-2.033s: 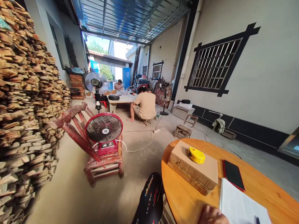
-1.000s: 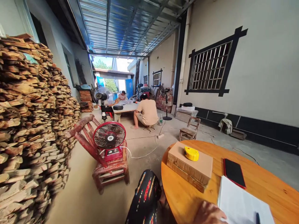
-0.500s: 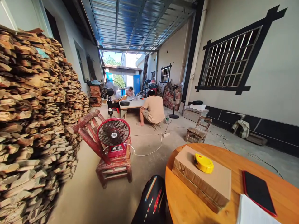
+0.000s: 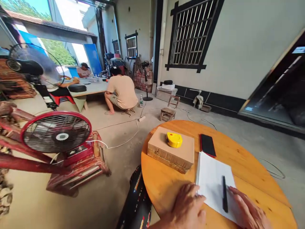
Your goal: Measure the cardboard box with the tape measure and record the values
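A stack of white paper (image 4: 214,181) lies near the front of the round wooden table, with a black pen (image 4: 225,194) across it. At the stack's lower left edge rests my left hand (image 4: 188,206), its fingers loosely bent and apart, with nothing visible in them. My right hand (image 4: 251,210) lies on the right part of the paper, fingers stretched out just right of the pen. Beyond the hands a yellow tape measure (image 4: 174,140) sits on a flat brown cardboard box (image 4: 176,159). Right of the box is a phone (image 4: 207,145) with a red edge.
The round table (image 4: 154,187) stands before me. A red fan (image 4: 57,136) sits on a wooden chair at left. Two people are at a table (image 4: 92,87) farther back. A small wooden chair (image 4: 168,111) and cables lie beyond my table.
My view has turned right and down, so the table sits more centrally. Both hands have come into view at the paper, and the pen now shows.
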### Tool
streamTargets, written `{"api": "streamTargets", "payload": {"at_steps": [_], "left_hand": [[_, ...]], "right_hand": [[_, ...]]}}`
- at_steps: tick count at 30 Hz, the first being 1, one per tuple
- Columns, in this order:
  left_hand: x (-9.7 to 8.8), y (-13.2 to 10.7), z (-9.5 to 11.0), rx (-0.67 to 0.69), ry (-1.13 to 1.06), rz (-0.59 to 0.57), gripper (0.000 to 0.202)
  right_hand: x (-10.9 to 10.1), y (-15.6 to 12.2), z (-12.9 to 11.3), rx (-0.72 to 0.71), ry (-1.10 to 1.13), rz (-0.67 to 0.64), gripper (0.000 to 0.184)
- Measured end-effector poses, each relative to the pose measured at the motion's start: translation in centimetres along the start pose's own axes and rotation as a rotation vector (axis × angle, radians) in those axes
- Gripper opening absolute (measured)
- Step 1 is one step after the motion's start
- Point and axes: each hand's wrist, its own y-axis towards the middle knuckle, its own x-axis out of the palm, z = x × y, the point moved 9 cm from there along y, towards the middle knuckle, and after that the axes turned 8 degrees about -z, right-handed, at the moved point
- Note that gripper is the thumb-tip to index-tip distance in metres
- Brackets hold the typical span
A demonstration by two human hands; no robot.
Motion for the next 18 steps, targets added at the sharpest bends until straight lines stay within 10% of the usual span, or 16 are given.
{"api": "streamTargets", "payload": {"at_steps": [4, 8, 13, 18], "left_hand": [[-2.4, -2.6, 0.5, 0.086, -0.040, 0.074, 0.028], [-10.1, -5.8, -0.7, 0.163, 0.028, 0.367, 0.035], [-21.5, -7.0, -7.5, -0.154, -0.050, 0.790, 0.029], [-23.2, -3.0, -14.2, -0.325, -0.366, 0.783, 0.047]], "right_hand": [[-0.8, 0.5, 0.7, 0.158, 0.056, 0.004, 0.052], [-2.4, 1.6, -1.7, 0.240, 0.064, 0.044, 0.054], [-2.9, 5.9, -12.0, 0.009, 0.049, 0.040, 0.047], [1.7, 11.5, -22.7, -0.360, -0.038, -0.135, 0.047]]}}
